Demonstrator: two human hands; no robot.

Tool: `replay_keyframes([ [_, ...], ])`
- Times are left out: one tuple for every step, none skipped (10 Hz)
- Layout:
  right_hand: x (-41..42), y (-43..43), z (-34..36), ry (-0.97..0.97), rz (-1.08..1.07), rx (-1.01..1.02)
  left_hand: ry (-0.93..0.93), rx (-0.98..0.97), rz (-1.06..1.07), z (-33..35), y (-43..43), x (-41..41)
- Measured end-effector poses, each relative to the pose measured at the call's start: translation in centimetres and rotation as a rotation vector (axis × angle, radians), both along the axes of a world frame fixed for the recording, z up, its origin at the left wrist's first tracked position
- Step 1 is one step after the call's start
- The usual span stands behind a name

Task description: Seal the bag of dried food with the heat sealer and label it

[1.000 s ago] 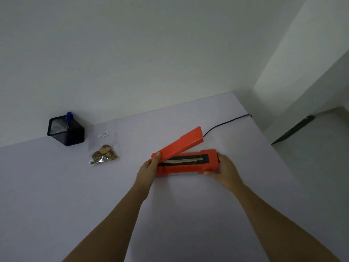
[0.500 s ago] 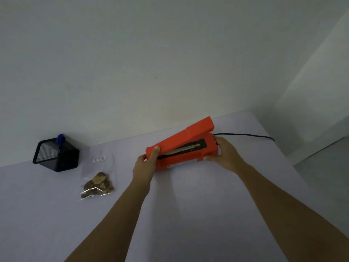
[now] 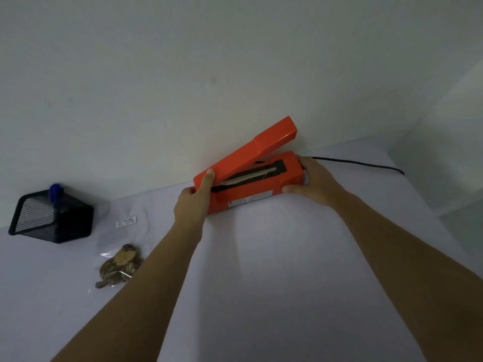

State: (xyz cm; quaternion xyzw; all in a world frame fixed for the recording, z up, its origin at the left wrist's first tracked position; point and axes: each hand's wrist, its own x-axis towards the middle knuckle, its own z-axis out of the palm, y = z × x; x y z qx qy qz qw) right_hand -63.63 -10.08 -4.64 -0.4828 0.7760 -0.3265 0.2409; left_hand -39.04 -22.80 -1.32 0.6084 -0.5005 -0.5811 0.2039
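Gripping orange heat sealer (image 3: 251, 184) at both ends: left hand (image 3: 193, 202) fingers clamped on hinge end, right hand (image 3: 315, 180) wrapped around cord end. Sealer arm raised. Bag of dried food (image 3: 119, 266) lies left of sealer, apart; white label (image 3: 126, 222) beside bag.

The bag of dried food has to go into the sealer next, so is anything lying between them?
Only the left forearm crosses between the bag and the open heat sealer; the table there is otherwise bare.

A plain pale wall (image 3: 183, 74) rises behind the white table (image 3: 274, 283), meeting its far edge. The light is dim. Past the table's right edge, grey floor (image 3: 467, 228) shows.
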Motion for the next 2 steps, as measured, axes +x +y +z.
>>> replay_keyframes([
  [0.1, 0.0, 0.0, 0.043, -0.001, 0.021, 0.008, -0.024, -0.023, 0.2, 0.4, 0.3],
  [0.9, 0.3, 0.7, 0.152, -0.091, 0.085, -0.022, -0.034, -0.042, 1.3, 0.8, 0.6],
])
